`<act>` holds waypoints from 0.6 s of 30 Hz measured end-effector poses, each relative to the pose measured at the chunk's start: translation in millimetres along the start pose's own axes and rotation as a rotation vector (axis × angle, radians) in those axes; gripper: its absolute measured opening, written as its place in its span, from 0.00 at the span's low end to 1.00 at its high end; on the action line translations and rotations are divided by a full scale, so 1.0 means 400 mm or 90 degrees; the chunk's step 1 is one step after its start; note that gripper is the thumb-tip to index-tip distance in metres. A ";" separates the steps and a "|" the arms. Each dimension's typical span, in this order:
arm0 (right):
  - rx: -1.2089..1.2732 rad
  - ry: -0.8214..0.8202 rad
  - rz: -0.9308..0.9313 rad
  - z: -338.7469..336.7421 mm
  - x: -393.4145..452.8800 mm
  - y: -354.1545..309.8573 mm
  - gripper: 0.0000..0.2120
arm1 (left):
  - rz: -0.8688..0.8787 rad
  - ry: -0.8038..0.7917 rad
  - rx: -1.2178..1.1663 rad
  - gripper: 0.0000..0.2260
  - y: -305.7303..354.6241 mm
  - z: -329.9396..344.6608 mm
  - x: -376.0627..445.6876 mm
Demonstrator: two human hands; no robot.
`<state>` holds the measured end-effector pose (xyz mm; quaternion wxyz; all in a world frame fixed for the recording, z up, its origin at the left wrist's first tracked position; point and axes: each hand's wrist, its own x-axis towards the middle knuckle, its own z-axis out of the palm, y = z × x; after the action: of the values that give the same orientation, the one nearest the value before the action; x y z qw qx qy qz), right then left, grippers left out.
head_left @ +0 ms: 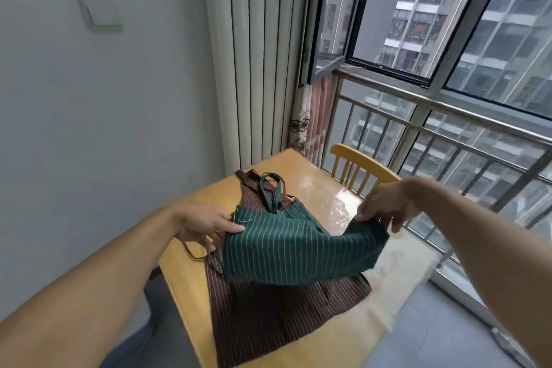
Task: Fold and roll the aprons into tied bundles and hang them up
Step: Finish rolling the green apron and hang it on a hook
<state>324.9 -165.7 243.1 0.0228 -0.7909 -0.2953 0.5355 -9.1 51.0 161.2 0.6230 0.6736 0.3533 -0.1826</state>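
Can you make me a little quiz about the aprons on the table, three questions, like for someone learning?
1. True or false: the green apron lies on top of the brown apron.
2. Which hands grip the green apron? A) only the left hand B) only the right hand C) both
3. Fill the gap: the aprons are on a yellow ___, with a chair behind it.

Key
1. True: the brown one is spread flat, the green one is held over it.
2. C: each hand pinches one side of the green cloth.
3. table
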 end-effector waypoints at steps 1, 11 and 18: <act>0.031 0.013 0.003 0.000 0.018 -0.005 0.10 | 0.000 0.042 -0.017 0.20 0.005 0.009 0.009; 0.409 0.673 -0.541 -0.186 -0.047 -0.310 0.06 | 0.488 0.571 -0.260 0.11 0.377 -0.210 -0.049; 0.413 1.001 -0.704 -0.285 -0.140 -0.370 0.04 | 0.744 0.709 -0.118 0.13 0.559 -0.320 -0.179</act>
<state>343.5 -39.0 390.4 0.6687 -0.6275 -0.3616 -0.1681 74.3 163.1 389.3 0.4040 0.6868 0.2167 0.5641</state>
